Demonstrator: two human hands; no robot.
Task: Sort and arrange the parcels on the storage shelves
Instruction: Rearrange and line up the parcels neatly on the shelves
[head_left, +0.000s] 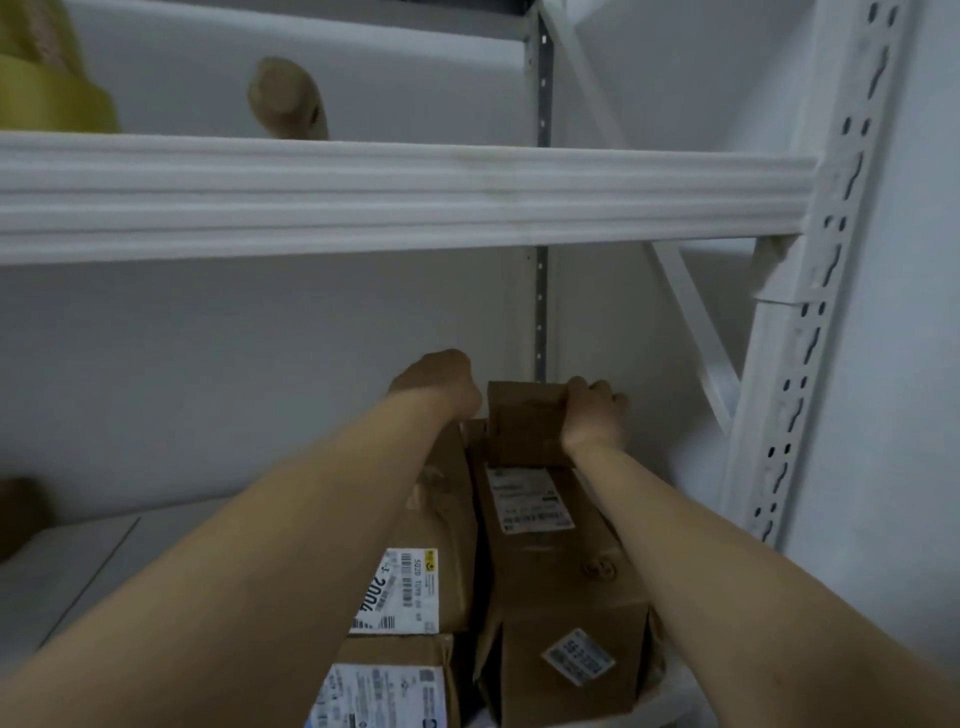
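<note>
Several brown cardboard parcels lie on the white lower shelf (78, 561). A small brown box (524, 423) sits on top of a long labelled parcel (550, 545) at the right. My right hand (595, 410) grips the small box at its far right corner. My left hand (441, 382) reaches over the far end of the left parcel (447, 519), its fingers curled out of sight behind it. Another labelled parcel (395, 680) lies nearest me at the bottom.
A white shelf beam (395, 192) crosses above the hands. On the upper shelf are a tan package (285, 98) and a yellow bag (47, 78). A perforated white upright (810, 322) and a diagonal brace stand at the right. A brown object (18, 514) sits at far left.
</note>
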